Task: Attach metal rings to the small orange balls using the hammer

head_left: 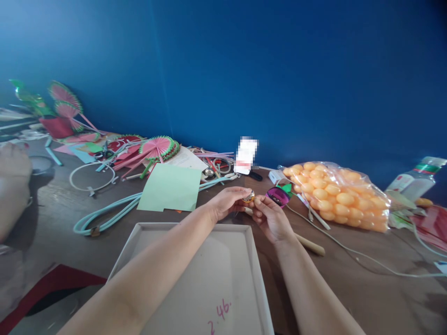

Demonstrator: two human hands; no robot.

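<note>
Between the fingertips of both hands, above the far edge of a shallow box lid (pixel 216 227), is a small shiny round thing with a gold rim (pixel 248 197). My left hand (pixel 228 203) pinches it from the left side. From the right, the thumb and fingers of my right hand (pixel 272 218) close on its edge. Just behind my right hand lies a purple round piece with a green leaf (pixel 278 196). A wooden stick (pixel 310 244) lies partly hidden beneath my right wrist. Pink handwriting marks the lid's inside, and my left forearm crosses over it.
A clear bag of orange balls (pixel 338 195) and a bottle (pixel 415 179) are at right. A pale green sheet (pixel 171 187), light blue tubing (pixel 104 215) and paper fans (pixel 160 148) lie left. A phone (pixel 246 156) leans near the blue wall. Another person's limb (pixel 14 186) shows far left.
</note>
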